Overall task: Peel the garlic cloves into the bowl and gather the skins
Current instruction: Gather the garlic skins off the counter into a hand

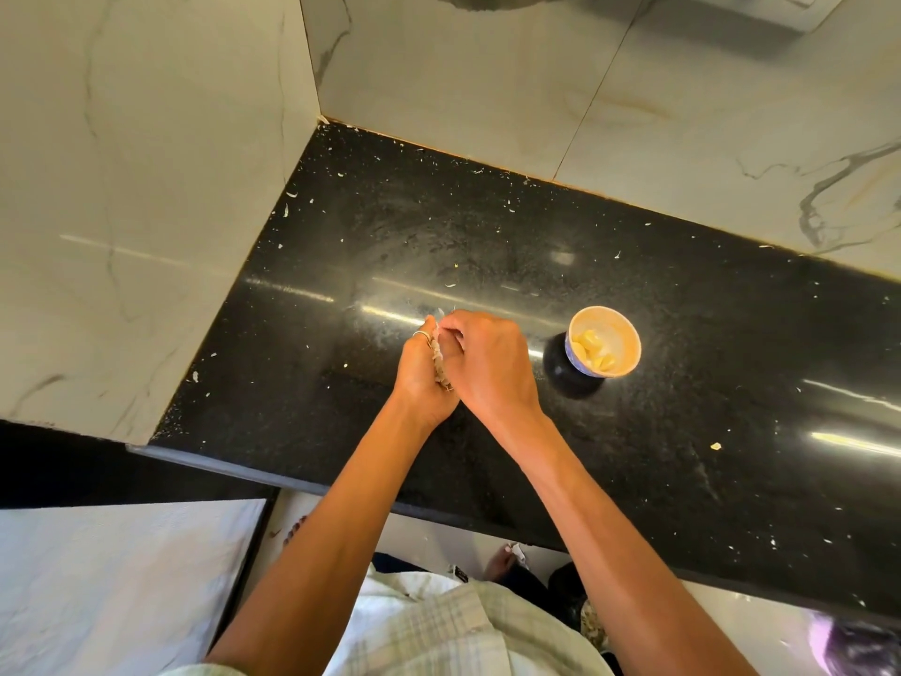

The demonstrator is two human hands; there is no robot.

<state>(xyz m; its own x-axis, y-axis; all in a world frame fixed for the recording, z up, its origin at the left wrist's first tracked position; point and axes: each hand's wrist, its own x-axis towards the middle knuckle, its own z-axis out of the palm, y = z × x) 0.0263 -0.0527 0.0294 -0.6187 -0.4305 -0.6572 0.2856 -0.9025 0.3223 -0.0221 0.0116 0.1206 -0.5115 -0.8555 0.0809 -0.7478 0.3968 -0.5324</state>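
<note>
Cupping skins [440, 369], apparently, left hand [418, 378] against right hand [492, 368]

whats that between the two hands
A bunch of dry, papery garlic skins, held between the left hand and the right hand above the counter; the head view shows it.

The countertop [487, 236] is black polished stone, glossy and speckled. The wall tiles [146, 187] are smooth, marble-patterned. The bowl [620, 334] seems glazed ceramic. The skins [439, 365] are dry, papery.
</note>
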